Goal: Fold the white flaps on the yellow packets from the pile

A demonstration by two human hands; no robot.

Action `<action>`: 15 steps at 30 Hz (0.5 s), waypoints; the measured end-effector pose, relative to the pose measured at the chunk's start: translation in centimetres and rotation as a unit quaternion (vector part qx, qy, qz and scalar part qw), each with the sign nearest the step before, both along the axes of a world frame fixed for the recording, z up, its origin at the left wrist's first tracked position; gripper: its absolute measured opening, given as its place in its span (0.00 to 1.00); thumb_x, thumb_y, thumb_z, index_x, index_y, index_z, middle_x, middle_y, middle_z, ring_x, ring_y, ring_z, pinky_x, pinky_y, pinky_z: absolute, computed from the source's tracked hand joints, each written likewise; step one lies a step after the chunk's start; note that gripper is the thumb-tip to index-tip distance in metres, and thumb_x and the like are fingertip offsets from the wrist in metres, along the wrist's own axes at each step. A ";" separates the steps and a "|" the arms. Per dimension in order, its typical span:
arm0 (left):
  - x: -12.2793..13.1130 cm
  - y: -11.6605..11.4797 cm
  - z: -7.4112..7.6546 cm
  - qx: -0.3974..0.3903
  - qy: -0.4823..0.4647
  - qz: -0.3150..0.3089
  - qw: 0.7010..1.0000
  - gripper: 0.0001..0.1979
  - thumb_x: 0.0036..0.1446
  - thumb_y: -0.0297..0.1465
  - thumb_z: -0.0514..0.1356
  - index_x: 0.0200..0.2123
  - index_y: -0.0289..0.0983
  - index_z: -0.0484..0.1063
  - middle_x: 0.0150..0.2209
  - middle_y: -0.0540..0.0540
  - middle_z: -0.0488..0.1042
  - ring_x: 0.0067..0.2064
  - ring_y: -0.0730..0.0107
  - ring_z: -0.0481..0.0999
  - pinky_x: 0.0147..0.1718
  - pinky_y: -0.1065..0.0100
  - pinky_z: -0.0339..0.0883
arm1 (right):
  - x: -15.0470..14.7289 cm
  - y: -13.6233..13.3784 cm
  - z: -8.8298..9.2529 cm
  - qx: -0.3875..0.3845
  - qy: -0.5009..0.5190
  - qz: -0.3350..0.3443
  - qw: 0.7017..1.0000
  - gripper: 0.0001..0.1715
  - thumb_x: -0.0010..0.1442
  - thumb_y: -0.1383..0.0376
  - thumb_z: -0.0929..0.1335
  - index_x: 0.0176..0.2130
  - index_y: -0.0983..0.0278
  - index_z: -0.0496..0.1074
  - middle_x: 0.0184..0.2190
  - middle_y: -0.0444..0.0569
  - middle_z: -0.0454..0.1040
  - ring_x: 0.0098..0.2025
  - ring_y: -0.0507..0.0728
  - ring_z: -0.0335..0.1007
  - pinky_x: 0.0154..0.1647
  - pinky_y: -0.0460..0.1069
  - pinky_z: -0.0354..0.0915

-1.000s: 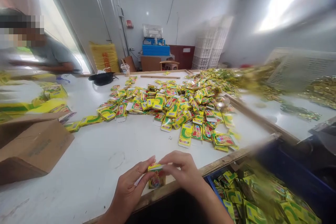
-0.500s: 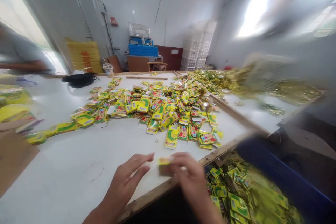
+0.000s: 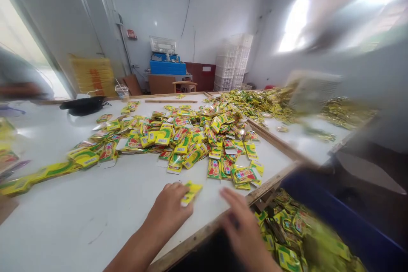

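My left hand (image 3: 174,202) is closed on a small yellow-green carton (image 3: 191,192), held just above the white table (image 3: 127,204). To its right, near the wooden table edge, my right hand (image 3: 240,221) is blurred, its fingers apart and nothing visible between them. Beyond both hands spreads a heap of similar small printed cartons (image 3: 188,136), some with white end flaps standing out. A few red-faced cartons (image 3: 245,175) lie closest to my right hand.
Below the wooden edge (image 3: 204,236) on the right, a blue bin (image 3: 344,216) holds many cartons. A wooden strip (image 3: 270,138) divides off shiny packets (image 3: 255,102). A black item (image 3: 83,105) and a plastic cup (image 3: 122,92) stand at the far left. A blurred person (image 3: 22,76) is beyond.
The carton at my right hand is gone from there; my left hand, open before, now grips a carton. One carton has left the heap's front. The view has shifted slightly right and up.
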State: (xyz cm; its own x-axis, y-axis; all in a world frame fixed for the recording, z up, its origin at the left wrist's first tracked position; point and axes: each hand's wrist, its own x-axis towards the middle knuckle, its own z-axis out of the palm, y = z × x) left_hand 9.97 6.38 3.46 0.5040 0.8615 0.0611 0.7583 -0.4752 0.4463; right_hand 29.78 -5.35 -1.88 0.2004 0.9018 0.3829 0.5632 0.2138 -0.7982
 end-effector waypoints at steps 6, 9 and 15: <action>-7.3 -3.4 0.0 -0.169 -0.224 0.129 0.951 0.22 0.55 0.47 0.60 0.49 0.41 0.77 0.36 0.46 0.79 0.35 0.63 0.73 0.37 0.64 0.67 | -9.9 5.7 0.0 -0.062 0.281 0.195 0.938 0.13 0.59 0.59 0.70 0.44 0.60 0.78 0.31 0.47 0.78 0.28 0.54 0.70 0.29 0.47 0.69; -8.7 -3.3 -1.9 -0.276 -0.389 0.166 0.863 0.23 0.58 0.46 0.59 0.51 0.39 0.76 0.32 0.48 0.78 0.33 0.67 0.70 0.36 0.66 0.66 | -9.9 6.2 0.0 -0.108 0.348 0.222 0.904 0.19 0.58 0.52 0.70 0.42 0.63 0.79 0.28 0.46 0.75 0.24 0.52 0.66 0.24 0.46 0.65; -8.9 -3.4 -2.3 -0.456 -0.522 0.119 0.711 0.22 0.57 0.36 0.65 0.55 0.41 0.72 0.40 0.44 0.78 0.38 0.68 0.75 0.36 0.68 0.68 | -8.8 6.2 1.2 -0.153 0.388 0.238 0.877 0.23 0.62 0.50 0.67 0.36 0.67 0.80 0.27 0.48 0.75 0.25 0.51 0.64 0.25 0.44 0.62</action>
State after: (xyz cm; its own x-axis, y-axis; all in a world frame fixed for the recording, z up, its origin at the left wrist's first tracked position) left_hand 1.10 3.00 1.17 0.4275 0.8358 -0.3447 -0.2018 0.4598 0.8648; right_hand 20.96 0.85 -0.67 -0.1327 0.9909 0.0227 -0.2706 -0.0142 -0.9626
